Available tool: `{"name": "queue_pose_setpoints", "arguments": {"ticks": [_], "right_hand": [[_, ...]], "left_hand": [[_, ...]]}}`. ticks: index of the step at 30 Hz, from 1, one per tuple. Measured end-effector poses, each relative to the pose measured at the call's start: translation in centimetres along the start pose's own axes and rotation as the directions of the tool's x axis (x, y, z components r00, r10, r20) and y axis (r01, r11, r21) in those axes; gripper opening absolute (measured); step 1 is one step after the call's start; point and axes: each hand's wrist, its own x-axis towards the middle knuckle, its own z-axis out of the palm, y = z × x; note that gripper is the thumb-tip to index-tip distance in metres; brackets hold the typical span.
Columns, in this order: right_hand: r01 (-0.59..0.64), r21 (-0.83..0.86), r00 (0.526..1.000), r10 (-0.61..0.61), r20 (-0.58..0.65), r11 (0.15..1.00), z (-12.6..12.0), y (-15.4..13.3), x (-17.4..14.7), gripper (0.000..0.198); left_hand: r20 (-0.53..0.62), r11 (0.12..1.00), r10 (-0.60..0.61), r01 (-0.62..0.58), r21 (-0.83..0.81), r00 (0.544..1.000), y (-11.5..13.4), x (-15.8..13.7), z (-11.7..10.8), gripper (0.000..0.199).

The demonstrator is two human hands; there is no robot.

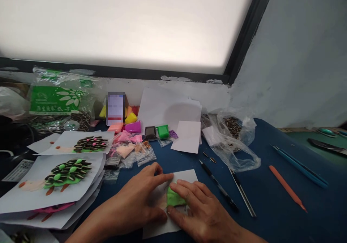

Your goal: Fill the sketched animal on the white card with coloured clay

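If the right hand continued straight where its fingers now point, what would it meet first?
Beyond the green clay it already seems to touch, the right hand would probably meet the left hand, near its fingers, though exact heights are hard to judge.

Left hand (146, 192) and right hand (199, 207) close together, near centre
Left thumb and index spread — right fingers (189, 188) lightly bent.

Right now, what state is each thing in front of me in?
White sheet, flat, partly covered
Green clay, partly covered
Left hand, spread, touching the sheet
Right hand, fingers against the clay
Phone, upright, screen lit
Clear bag, crumpled, holding seeds
Black pen, lying, tip exposed
Orange tool, lying flat
Hedgehog pictures, stacked, seeds attached
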Motion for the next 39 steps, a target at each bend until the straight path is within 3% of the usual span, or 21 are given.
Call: {"name": "queue_pose_setpoints", "arguments": {"ticks": [3, 4, 14, 19, 25, 31, 39], "right_hand": [[0.005, -0.002, 0.999, -0.005, 0.035, 1.0, -0.3, 0.5, -0.7, 0.023], [0.01, 0.0, 0.999, -0.01, -0.048, 1.0, -0.4, 0.7, -1.0, 0.023], [-0.011, -0.021, 0.999, 0.012, 0.038, 1.0, -0.1, 1.1, -2.3, 0.029], [-0.008, -0.004, 0.999, 0.008, -0.052, 1.0, 0.0, 0.9, -1.7, 0.026], [0.036, -0.095, 0.997, -0.029, 0.068, 0.995, -0.3, 0.9, -1.9, 0.029], [0.005, -0.098, 1.0, -0.007, -0.02, 0.995, -0.7, 1.1, -2.4, 0.032], [-0.021, -0.086, 1.0, 0.021, -0.005, 0.996, -1.0, 1.5, -2.6, 0.033]], "left_hand": [[-0.007, 1.0, 0.003, -0.003, -0.001, 1.0, 0.1, 0.1, 0.0, 0.071], [-0.013, 1.0, 0.0, 0.0, -0.001, 1.0, 0.2, 0.1, 0.0, 0.071], [-0.007, 1.0, -0.018, 0.019, 0.004, 1.0, 0.3, 0.2, 0.2, 0.072], [0.012, 1.0, -0.019, 0.019, 0.007, 1.0, 0.4, 0.1, 0.1, 0.071], [0.028, 0.999, -0.025, 0.024, 0.023, 0.999, 0.5, 0.2, 0.0, 0.07], [0.024, 0.999, -0.031, 0.031, 0.014, 0.999, 0.3, 0.2, 0.2, 0.071], [-0.003, 0.999, -0.032, 0.032, 0.007, 0.999, 0.1, 0.2, 0.2, 0.071]]}}
